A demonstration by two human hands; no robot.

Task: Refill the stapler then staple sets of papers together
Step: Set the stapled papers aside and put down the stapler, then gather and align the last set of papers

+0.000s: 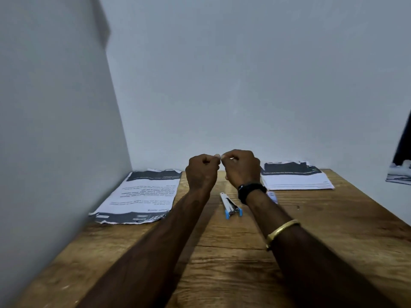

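Note:
A small white and blue stapler (230, 205) lies on the wooden table (222, 252) between my forearms, its top swung back. Both hands are raised above the table's far edge, fingertips meeting. My left hand (201, 172) and my right hand (241, 168) pinch a tiny pale thing (219, 156) between them; it is too small to name. A printed stack of papers (142, 194) lies at the left, and a second stack of papers (293, 176) at the far right.
Grey walls close the table at the back and left. A small pale item (272, 196) peeks out beside my right wrist. A dark object (402, 161) sticks in at the right edge. Bare wood fills the foreground.

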